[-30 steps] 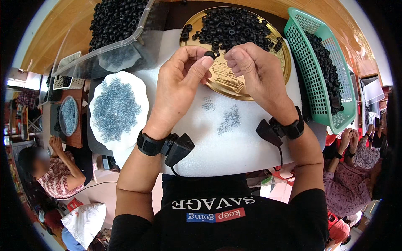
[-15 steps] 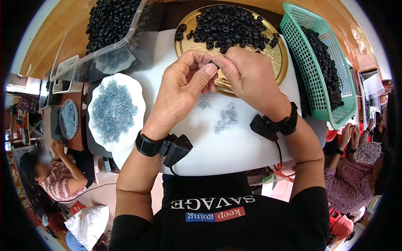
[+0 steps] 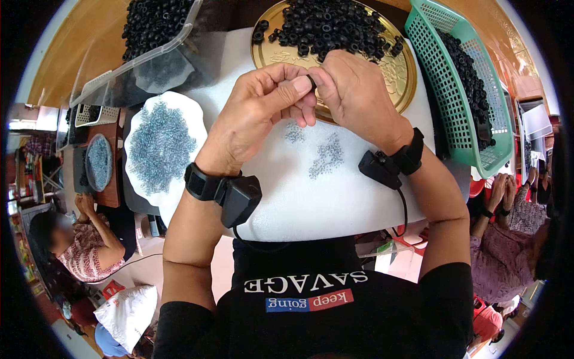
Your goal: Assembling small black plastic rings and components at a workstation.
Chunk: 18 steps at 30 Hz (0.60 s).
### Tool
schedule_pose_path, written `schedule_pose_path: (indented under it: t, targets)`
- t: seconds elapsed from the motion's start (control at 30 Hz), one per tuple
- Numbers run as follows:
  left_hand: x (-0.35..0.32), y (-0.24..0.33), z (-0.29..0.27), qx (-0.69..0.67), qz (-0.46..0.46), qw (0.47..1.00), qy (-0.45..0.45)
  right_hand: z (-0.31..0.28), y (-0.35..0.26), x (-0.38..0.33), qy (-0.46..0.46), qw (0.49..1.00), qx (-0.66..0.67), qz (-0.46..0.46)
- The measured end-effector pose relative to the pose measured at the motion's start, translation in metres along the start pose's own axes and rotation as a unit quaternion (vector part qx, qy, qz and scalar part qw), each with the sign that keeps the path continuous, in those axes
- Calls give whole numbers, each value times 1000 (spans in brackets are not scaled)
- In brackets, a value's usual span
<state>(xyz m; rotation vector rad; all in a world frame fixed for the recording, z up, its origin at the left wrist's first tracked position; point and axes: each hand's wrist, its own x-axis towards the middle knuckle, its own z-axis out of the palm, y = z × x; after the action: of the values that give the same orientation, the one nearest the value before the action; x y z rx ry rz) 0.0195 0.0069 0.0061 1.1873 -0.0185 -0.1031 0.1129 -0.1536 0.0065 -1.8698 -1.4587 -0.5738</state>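
My left hand [image 3: 254, 113] pinches a small black ring-shaped part [image 3: 311, 82] between thumb and forefinger, above the near edge of a round golden tray [image 3: 397, 75]. Close against it, my right hand [image 3: 363, 99] has its fingers pressed together at the part. Whatever those right fingertips grip is hidden or too small to name. On the tray lies a heap of similar black rings [image 3: 329, 27]. Below my hands, loose tiny bluish pieces [image 3: 327, 155] are scattered on a white foam sheet [image 3: 281, 197]. More tiny bluish pieces [image 3: 160, 146] fill a white scalloped plate [image 3: 199, 119] at left.
A transparent bin [image 3: 89, 90] with black parts stands at the far left. At right, a green basket [image 3: 496, 158] holds more black parts. A person [image 3: 89, 245] sits at the left; another person in a purple patterned top [image 3: 502, 263] is at the right.
The black ring shows more plainly between my left fingertips. My right hand has shifted slightly up and stays close to it. The view has moved a little, so the tray appears higher.
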Motion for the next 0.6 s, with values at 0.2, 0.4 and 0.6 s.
schedule_pose_path:
  t: [0.2,0.4,0.6]
  targets:
    - [5,-5,3,51,50,997,22,0,0,-1,-7,998,4,57]
    - [1,-11,18,241,160,951,111,0,-5,-3,-36,976,84,200]
    - [-2,0,7,34,26,999,8,-4,-1,1,16,999,-40,9]
